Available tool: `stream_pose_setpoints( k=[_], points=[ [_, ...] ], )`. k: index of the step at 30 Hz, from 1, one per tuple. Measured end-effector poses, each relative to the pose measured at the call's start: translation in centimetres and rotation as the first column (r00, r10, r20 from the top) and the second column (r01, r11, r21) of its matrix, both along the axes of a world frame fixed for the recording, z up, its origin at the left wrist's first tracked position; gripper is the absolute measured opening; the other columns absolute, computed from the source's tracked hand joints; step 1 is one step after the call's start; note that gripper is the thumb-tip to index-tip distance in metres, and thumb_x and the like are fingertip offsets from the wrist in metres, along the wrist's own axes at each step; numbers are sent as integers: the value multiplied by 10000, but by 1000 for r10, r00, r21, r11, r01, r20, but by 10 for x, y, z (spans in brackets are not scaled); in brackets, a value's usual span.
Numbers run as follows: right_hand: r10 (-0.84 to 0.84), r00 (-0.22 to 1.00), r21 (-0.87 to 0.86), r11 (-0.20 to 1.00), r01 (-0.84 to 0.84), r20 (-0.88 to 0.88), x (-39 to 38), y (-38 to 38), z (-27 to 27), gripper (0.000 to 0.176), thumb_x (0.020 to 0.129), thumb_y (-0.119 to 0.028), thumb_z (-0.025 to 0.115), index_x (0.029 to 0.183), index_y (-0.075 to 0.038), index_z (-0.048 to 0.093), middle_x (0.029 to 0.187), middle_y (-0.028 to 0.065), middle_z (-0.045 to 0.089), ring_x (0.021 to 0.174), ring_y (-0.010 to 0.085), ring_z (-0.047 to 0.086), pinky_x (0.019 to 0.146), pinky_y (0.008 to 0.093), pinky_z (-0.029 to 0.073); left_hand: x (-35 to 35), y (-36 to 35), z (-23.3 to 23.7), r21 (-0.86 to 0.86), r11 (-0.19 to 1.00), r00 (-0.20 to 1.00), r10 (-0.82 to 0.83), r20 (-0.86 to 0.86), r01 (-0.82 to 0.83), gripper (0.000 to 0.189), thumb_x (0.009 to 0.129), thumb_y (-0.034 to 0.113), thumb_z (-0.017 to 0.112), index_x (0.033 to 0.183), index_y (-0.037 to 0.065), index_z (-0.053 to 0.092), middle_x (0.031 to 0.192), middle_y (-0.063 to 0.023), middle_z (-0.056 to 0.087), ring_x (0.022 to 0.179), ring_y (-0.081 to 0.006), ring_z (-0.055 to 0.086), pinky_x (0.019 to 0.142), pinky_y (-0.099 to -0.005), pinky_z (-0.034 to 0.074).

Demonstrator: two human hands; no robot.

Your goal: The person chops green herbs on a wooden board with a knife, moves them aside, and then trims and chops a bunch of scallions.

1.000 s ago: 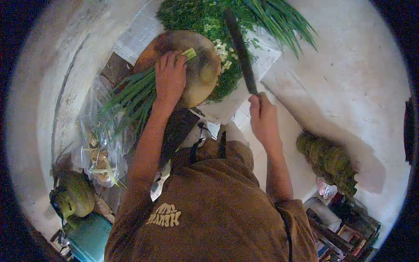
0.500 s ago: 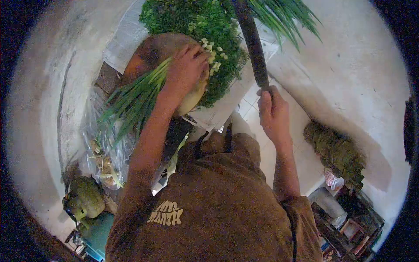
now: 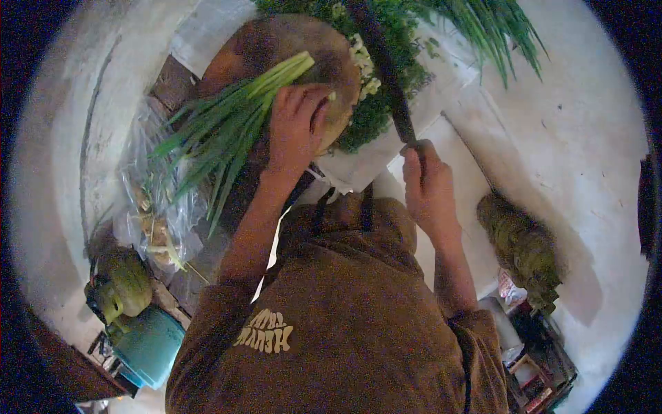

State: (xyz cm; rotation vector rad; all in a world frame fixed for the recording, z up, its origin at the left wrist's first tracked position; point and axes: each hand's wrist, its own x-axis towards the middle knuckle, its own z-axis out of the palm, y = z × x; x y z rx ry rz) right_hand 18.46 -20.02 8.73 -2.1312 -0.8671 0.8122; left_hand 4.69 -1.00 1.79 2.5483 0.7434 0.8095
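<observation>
My right hand (image 3: pixel 429 181) is wrapped round the handle of a long dark knife (image 3: pixel 383 65), its blade pointing up and away over the chopped greens (image 3: pixel 376 121). A bunch of green onions (image 3: pixel 238 114) lies across the left of the round wooden board (image 3: pixel 338 62), cut pale ends toward the upper right. Just right of the bunch, my left hand (image 3: pixel 298 127) rests over the board with its fingers curled. A small pale bit shows by its fingertips; what they hold is hidden. Pale cut pieces (image 3: pixel 365 65) lie at the board's right edge.
More long green onions (image 3: pixel 493 34) lie at the top right. A clear plastic bag (image 3: pixel 148 186) is at the left, above a green gourd (image 3: pixel 124 279) and a teal basin (image 3: pixel 152 345). A brownish-green bundle (image 3: pixel 520 245) stands at the right.
My left hand has come off the upper part of the onion bunch to its right side, uncovering the cut ends. The knife is still in my right hand; the view has shifted.
</observation>
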Motion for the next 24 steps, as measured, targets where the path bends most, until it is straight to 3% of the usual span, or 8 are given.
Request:
stream_pose_setpoints(
  k=[6, 17, 18, 21, 24],
  points=[
    [6, 1000, -102, 995, -6, -2, -34, -3, 4, 257, 1000, -230, 464, 1016, 23, 510, 791, 289, 630, 758, 485, 621, 669, 526, 487, -9, -1, 5, -103, 995, 998, 10, 66, -3, 209, 844, 148, 662, 1031, 57, 645, 1087, -122, 614, 1044, -347, 544, 941, -447, 431],
    [-27, 998, -139, 990, 34, 52, -61, -14, 6, 217, 987, -199, 486, 987, 16, 512, 724, 252, 624, 669, 461, 616, 589, 508, 470, -1, -1, 0, -38, 999, 990, 27, 137, -22, 171, 810, 104, 675, 964, 48, 628, 1017, -141, 608, 1006, -371, 547, 917, -452, 442],
    [-33, 998, -132, 991, 40, 54, -62, -16, 7, 212, 985, -196, 487, 987, 15, 512, 716, 248, 624, 661, 457, 617, 582, 505, 468, -3, 0, 0, -100, 995, 989, 37, 144, -23, 167, 813, 100, 673, 964, 47, 627, 1012, -143, 609, 999, -374, 554, 904, -453, 451],
    [-66, 996, -85, 994, 71, 67, -66, -28, 1, 204, 998, -186, 466, 987, -2, 552, 589, 153, 520, 504, 266, 515, 506, 401, 388, -12, 6, 4, -219, 975, 992, 59, 113, -33, 157, 822, 94, 665, 965, 43, 625, 1001, -148, 610, 977, -381, 576, 861, -453, 478],
    [-18, 998, -120, 992, 26, 67, -68, -39, 1, 199, 994, -174, 460, 984, 2, 552, 618, 183, 553, 552, 329, 570, 538, 425, 417, -18, 7, 9, -191, 980, 998, 52, 28, -46, 154, 836, 99, 655, 973, 36, 623, 1004, -155, 611, 950, -379, 599, 823, -450, 500]
  ],
)
